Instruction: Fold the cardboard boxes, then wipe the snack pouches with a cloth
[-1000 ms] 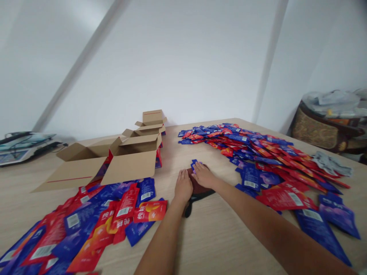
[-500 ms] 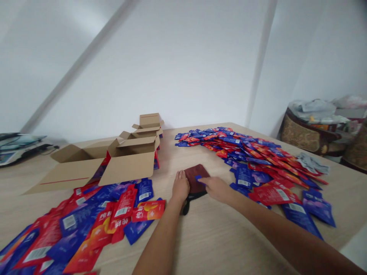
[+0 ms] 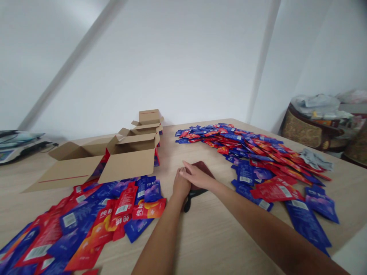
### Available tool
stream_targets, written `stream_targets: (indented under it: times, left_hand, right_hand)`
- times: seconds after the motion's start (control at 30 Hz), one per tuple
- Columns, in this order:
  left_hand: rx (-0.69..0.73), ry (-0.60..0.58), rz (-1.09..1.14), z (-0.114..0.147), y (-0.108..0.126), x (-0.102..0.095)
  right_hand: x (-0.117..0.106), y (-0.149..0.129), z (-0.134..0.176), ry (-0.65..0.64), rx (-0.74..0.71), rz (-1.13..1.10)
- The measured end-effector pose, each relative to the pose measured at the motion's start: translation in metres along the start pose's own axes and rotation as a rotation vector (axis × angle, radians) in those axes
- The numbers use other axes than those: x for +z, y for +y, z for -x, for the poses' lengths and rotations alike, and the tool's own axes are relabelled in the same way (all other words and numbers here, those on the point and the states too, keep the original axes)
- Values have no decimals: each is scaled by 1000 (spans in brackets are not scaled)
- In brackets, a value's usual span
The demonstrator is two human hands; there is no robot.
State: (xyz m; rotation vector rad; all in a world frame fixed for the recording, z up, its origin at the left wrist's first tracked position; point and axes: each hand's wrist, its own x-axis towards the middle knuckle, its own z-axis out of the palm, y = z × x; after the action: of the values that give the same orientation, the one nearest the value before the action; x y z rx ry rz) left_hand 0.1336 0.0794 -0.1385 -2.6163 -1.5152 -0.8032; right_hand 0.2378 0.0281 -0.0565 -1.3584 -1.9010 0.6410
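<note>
A flat reddish-brown leather-like piece (image 3: 204,168) with a black edge and a short black strap lies on the table, partly covered by my hands. My left hand (image 3: 181,186) rests at its left side, fingers curled; whatever they may hold is hidden. Reaching across the brown piece, my right hand (image 3: 198,176) touches the left with stretched fingers, its thumb apart. To the left, red and blue flat packets (image 3: 123,204) lie in an overlapping pile. On the right spreads a larger heap of similar packets (image 3: 243,152).
Open cardboard boxes (image 3: 129,164) stand in a row at left, flaps out. Grey crumpled material (image 3: 315,158) lies beside the right heap. A device with papers on it (image 3: 21,145) is at far left. A patterned chair (image 3: 301,130) bearing plastic bags stands beyond the table.
My right hand has moved left from the brown piece onto my left hand. The blue bit at its fingertips is out of sight. Another blue packet now shows atop the left pile.
</note>
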Motion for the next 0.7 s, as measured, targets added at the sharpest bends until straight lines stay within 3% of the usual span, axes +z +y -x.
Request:
stream_targets:
  times: [0.07, 0.17, 0.27, 0.33, 0.4, 0.5, 0.7]
  left_hand:
    - [-14, -19, -14, 0, 1, -3]
    - [-39, -46, -34, -1, 3, -7]
    - [-48, -54, -31, -1, 3, -8]
    - [-59, -59, -32, -1, 3, -7]
    - [-64, -60, -30, -1, 3, -6]
    - [-59, -48, -17, -1, 2, -5]
    - [-64, -47, -6, -1, 1, -5]
  right_hand:
    - [-31, 26, 13, 113, 141, 401]
    - [-79, 71, 46, 203, 417, 809]
    - [-108, 105, 81, 286, 648, 1039]
    - [-115, 116, 95, 251, 713, 1081]
    - [-114, 121, 98, 198, 681, 1083]
    - [-108, 121, 90, 183, 516, 1067]
    - [-105, 114, 56, 362, 281, 784]
